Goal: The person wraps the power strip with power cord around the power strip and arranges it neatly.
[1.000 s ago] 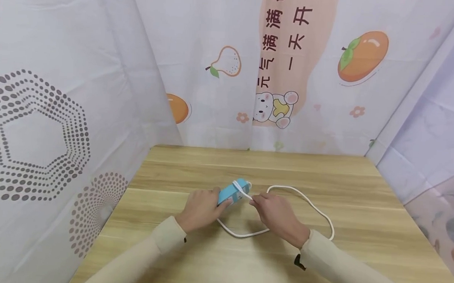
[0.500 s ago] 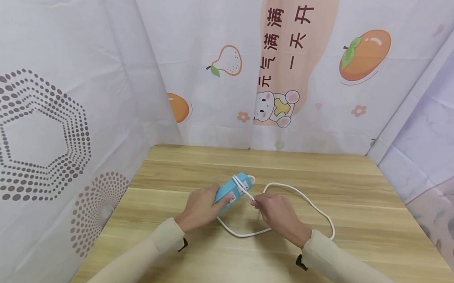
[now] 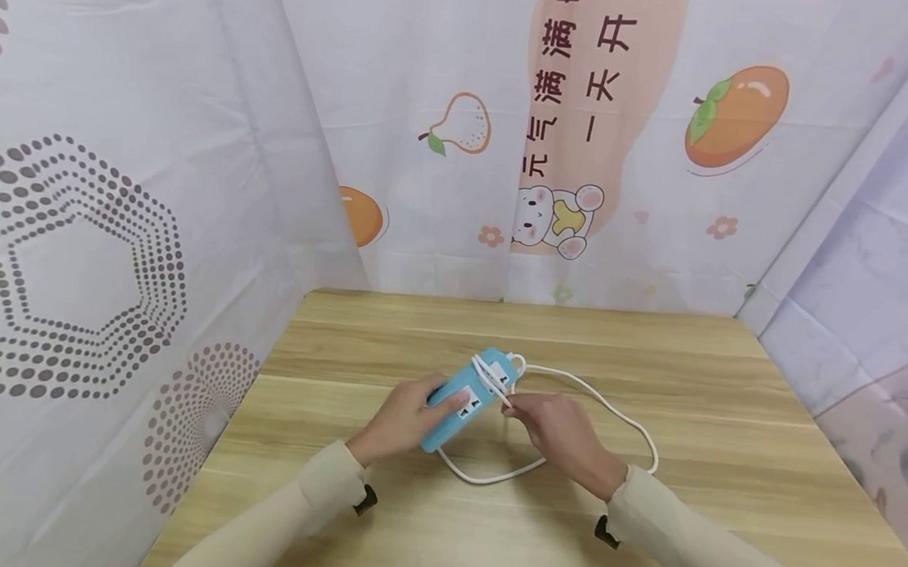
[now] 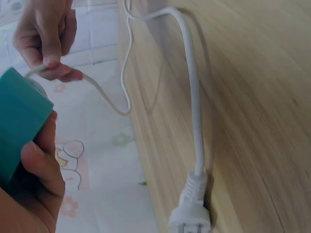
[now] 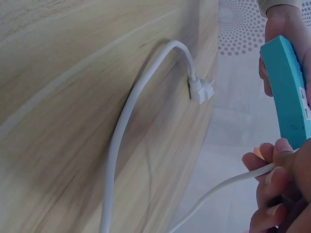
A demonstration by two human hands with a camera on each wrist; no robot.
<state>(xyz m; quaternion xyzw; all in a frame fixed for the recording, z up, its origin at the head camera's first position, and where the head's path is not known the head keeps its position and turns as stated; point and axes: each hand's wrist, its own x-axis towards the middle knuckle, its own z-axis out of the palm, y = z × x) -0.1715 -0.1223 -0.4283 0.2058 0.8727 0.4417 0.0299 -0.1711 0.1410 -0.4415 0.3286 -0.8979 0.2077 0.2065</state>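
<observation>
A blue power strip [image 3: 444,433] with white sockets is held above the table, tilted, in my left hand [image 3: 402,419], whose thumb lies across its socket face. White cord [image 3: 488,373] loops around the strip's far end. My right hand [image 3: 561,433] pinches that cord just right of the strip; in the right wrist view the cord [image 5: 233,180] runs between thumb and fingers. From there it trails down to the table. The white plug [image 4: 190,213] lies on the wood in the left wrist view, and the right wrist view shows the same plug [image 5: 201,90].
The wooden table [image 3: 362,339] extends beneath both hands. A printed curtain [image 3: 432,57] hangs behind its far edge, with more curtain [image 3: 223,225] on the left and a pale sheet [image 3: 852,272] on the right. The cord [image 3: 615,406] makes a wide loop right of the strip.
The power strip has turned so that its sockets face upward more and its near end shows. My right hand keeps its pinch on the cord and has shifted slightly.
</observation>
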